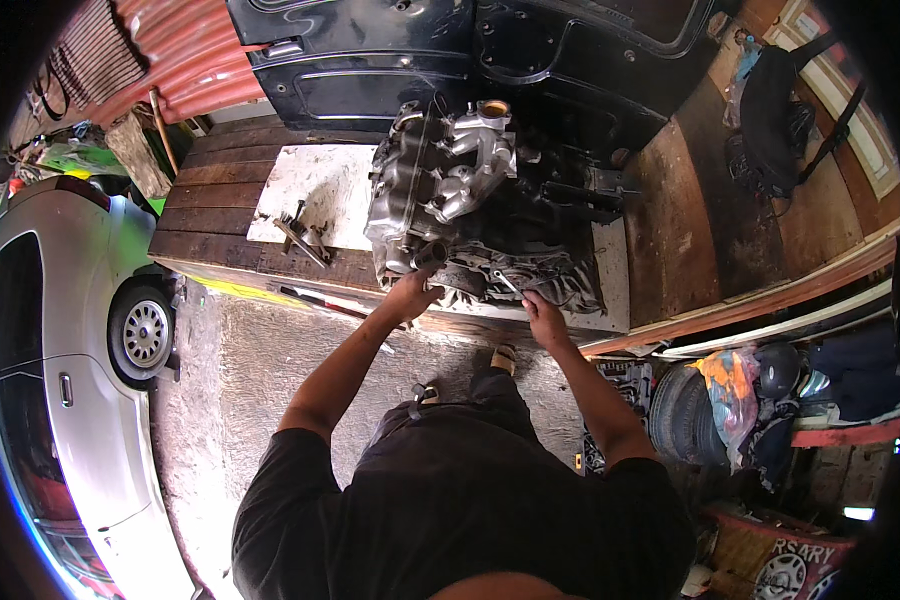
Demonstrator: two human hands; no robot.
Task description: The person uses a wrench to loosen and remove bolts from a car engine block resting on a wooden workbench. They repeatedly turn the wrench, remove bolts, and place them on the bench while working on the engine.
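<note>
A grey metal car engine with a silver intake manifold stands on a wooden workbench. My left hand rests against the engine's lower front edge, just under a round dark pipe end; whether it grips anything I cannot tell. My right hand holds a slim metal wrench whose tip points up and left into the engine's dark lower part.
A white sheet on the bench carries loose metal tools. A silver car is parked at left. A dark car door leans behind the engine. A tyre, bags and an open socket set lie at right.
</note>
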